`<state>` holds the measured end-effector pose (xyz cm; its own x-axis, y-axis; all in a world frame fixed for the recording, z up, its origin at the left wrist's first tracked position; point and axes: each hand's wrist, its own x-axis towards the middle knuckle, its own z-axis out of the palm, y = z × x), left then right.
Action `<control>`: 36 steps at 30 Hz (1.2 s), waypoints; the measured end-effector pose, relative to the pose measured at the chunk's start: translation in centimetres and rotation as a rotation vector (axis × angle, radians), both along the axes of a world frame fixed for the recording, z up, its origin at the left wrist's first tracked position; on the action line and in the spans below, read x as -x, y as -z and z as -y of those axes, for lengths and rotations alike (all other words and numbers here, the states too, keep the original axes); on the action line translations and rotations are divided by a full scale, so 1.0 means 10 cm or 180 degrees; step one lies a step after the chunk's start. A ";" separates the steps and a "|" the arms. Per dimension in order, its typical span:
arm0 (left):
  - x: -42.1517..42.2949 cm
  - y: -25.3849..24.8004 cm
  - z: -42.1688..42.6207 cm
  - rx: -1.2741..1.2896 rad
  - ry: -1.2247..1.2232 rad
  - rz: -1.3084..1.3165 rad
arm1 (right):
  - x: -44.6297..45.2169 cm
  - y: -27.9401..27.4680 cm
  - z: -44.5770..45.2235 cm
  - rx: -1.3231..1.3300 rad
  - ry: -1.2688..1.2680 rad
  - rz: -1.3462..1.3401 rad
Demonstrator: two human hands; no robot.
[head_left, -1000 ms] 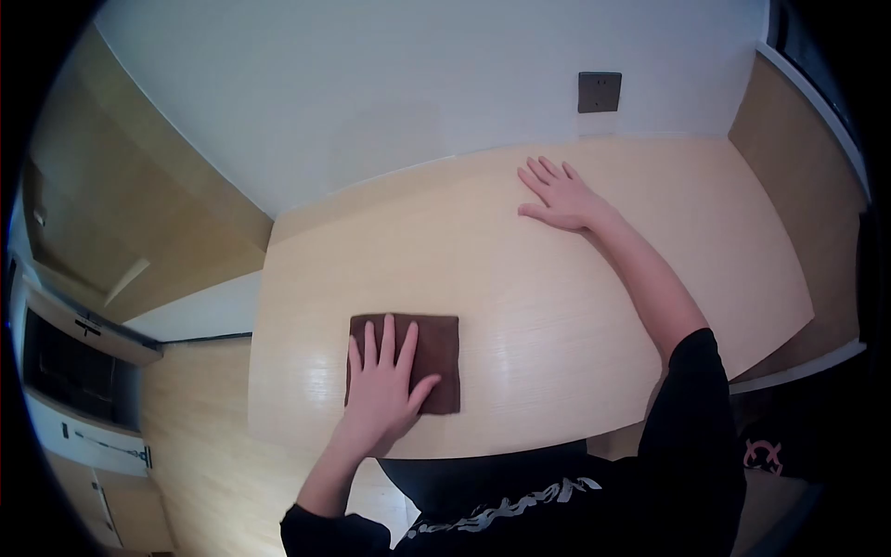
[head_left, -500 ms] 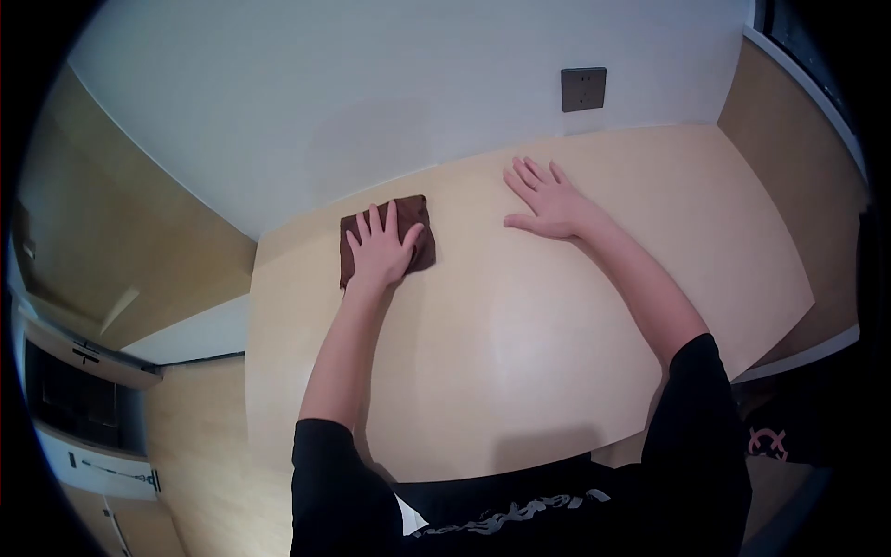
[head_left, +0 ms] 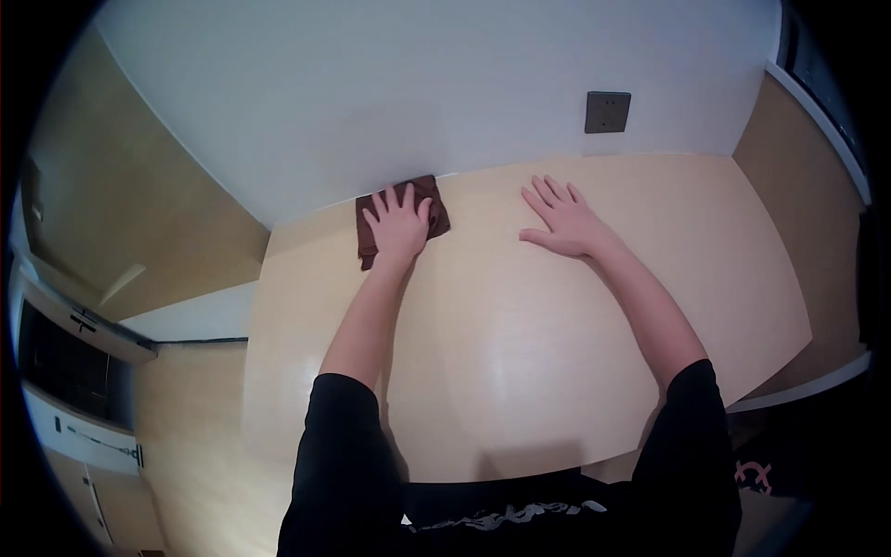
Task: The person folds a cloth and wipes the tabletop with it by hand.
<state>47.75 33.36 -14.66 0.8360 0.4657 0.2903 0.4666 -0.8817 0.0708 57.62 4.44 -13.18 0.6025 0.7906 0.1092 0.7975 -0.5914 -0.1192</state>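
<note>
Along the near edge of the table [head_left: 520, 371], the person's black sleeves [head_left: 339, 427] come in on either side of a black shirt with pale print. Toward the table's far side, right of its middle, the right hand [head_left: 568, 227] rests palm down, fingers apart, grasping nothing. Near the table's far left corner, the left hand [head_left: 401, 229] lies flat over a creased brown cloth [head_left: 439, 219], fingers fanned out, not clenched around it. The cloth reaches the table's far edge; whether it touches the pale wall [head_left: 464, 84] beyond cannot be told. Above that edge, right of the table's middle, is a dark socket [head_left: 608, 112].
</note>
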 end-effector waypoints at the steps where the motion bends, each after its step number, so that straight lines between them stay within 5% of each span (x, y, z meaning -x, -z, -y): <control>1: 0.03 -0.02 0.02 0.0044 0.0096 -0.0099 | 0.01 -0.01 0.01 0.0013 0.0018 -0.0016; 19: 2.66 -0.35 1.09 0.0091 0.1100 -0.0543 | 0.03 -0.08 -0.02 0.0071 0.0082 -0.0043; 25: 3.44 -0.43 1.52 0.0413 0.0722 -0.0649 | 0.05 -0.11 -0.01 0.0031 0.0100 -0.0058; 36: 3.59 -0.44 1.69 0.0486 0.0406 -0.0343 | 0.03 -0.12 -0.04 0.0140 0.0107 -0.0053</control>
